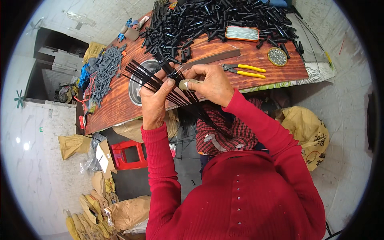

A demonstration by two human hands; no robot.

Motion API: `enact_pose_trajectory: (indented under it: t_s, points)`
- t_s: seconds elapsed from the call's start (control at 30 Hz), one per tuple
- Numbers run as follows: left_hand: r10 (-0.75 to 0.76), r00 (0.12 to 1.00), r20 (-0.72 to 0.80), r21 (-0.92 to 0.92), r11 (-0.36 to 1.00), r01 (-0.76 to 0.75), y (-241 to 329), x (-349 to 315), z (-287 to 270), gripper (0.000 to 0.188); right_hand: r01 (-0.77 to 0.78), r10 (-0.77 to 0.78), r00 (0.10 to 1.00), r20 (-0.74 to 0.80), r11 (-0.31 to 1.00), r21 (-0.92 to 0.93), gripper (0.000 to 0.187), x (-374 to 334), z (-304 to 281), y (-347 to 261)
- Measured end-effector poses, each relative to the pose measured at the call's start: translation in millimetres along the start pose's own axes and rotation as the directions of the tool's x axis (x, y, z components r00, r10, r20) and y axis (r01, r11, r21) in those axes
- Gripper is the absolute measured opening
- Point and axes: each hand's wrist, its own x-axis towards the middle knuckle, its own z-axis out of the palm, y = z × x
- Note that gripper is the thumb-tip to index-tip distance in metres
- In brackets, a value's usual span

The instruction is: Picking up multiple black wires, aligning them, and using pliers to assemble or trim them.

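A bundle of thin black rods (pixel 194 107), resembling umbrella ribs, fans out between my hands above the table's front edge. Its lower end hangs over my lap. My left hand (pixel 154 105) is closed round the rods, its thumb pressed near a black tubular piece (pixel 165 65) at their top. My right hand (pixel 214 85) pinches at that same spot from the right; a pale covering wraps its thumb. What exactly the right fingertips grip is hidden. Behind my left hand lies a round silver metal dish (pixel 134 91), partly covered by the rods.
On the wooden table (pixel 120 108) are black tubular parts (pixel 220 18), grey parts (pixel 106 74), a flat bar (pixel 214 58), yellow-handled pliers (pixel 248 71), an orange-rimmed tray (pixel 242 33) of thin metal pieces and a round dish (pixel 277 57) of small metal bits. Below stand a red stool (pixel 140 163) and sacks (pixel 306 134).
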Motion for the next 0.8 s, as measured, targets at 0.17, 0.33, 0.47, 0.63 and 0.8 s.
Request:
enact_pose_trajectory:
  t_s: [0.17, 0.33, 0.47, 0.63, 0.8]
  points:
    - [0.016, 0.999, -0.043, 0.041, 0.999, -0.014, -1.4, -0.1, -0.6, 0.041, 0.012, -0.012, 0.999, 0.045, 1.0, -0.01, 0.013, -0.5, -0.8, -6.1]
    - [0.058, 0.995, -0.077, 0.107, 0.993, -0.05, 0.5, 0.0, 4.2, 0.042, 0.06, -0.062, 0.998, 0.022, 0.992, 0.112, 0.015, 2.6, 1.1, 5.5]
    - [0.111, 0.989, -0.099, 0.018, 0.994, -0.11, -4.2, 3.2, 6.6, 0.036, 0.168, -0.167, 0.986, -0.017, 0.978, 0.122, 0.014, 4.6, -0.4, 12.1]
    - [0.059, 0.983, -0.174, 0.038, 0.998, -0.054, -13.2, 5.7, 0.7, 0.036, 0.283, -0.303, 0.951, -0.059, 0.933, -0.223, 0.014, 5.3, -3.7, -2.5]
    - [0.065, 0.986, -0.151, 0.058, 0.997, -0.057, -11.4, 6.6, -0.2, 0.038, 0.092, -0.102, 0.989, 0.105, 0.992, 0.091, 0.019, 7.2, -11.1, 5.1]
